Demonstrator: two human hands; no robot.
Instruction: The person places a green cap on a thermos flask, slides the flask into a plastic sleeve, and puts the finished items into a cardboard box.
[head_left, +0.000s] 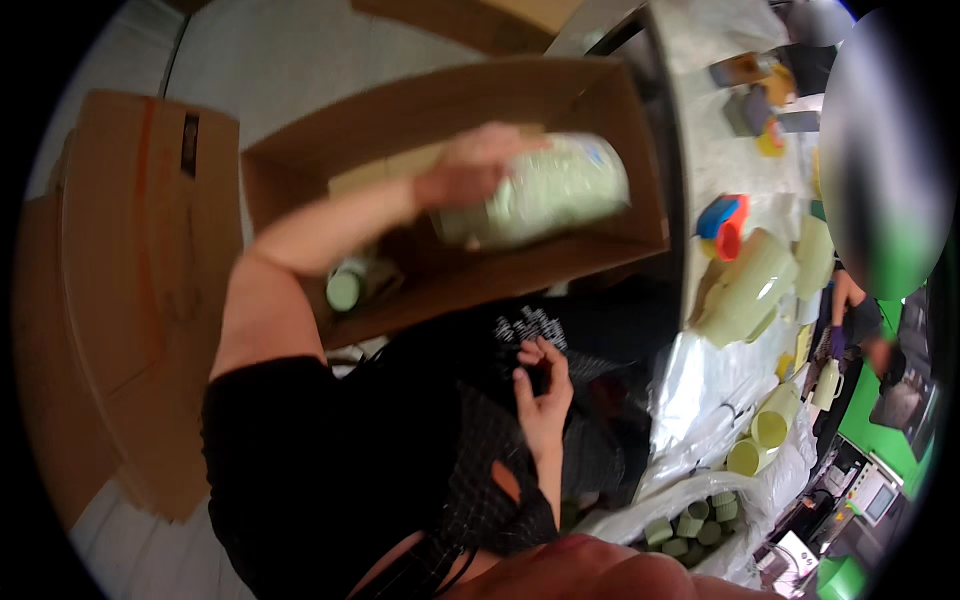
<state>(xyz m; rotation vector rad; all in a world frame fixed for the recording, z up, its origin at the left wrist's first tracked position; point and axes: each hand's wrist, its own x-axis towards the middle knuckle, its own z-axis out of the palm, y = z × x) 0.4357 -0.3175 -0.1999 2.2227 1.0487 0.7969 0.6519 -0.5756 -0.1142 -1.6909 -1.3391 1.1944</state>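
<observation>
My left hand (470, 170) reaches into an open cardboard box (440, 90) and grips the near end of a pale green plastic-wrapped bundle (565, 195). Clear wrap and motion blur hide what exactly is inside the bundle, and the hand is slightly smeared too. Below my left forearm, a small pale green cup-like piece (343, 290) shows at the box's near left corner. My right hand (545, 395) is held in front of my dark clothing, its fingers loosely bent and apart, with nothing in it.
Closed cardboard boxes (150, 300) stand at the left. A table (690, 400) on the right bears pale green pitchers (750, 290), cups (770, 425) and red-blue pieces (725, 225). A plastic-lined container holds several green cups (692, 520). Another person (850, 310) works at far right.
</observation>
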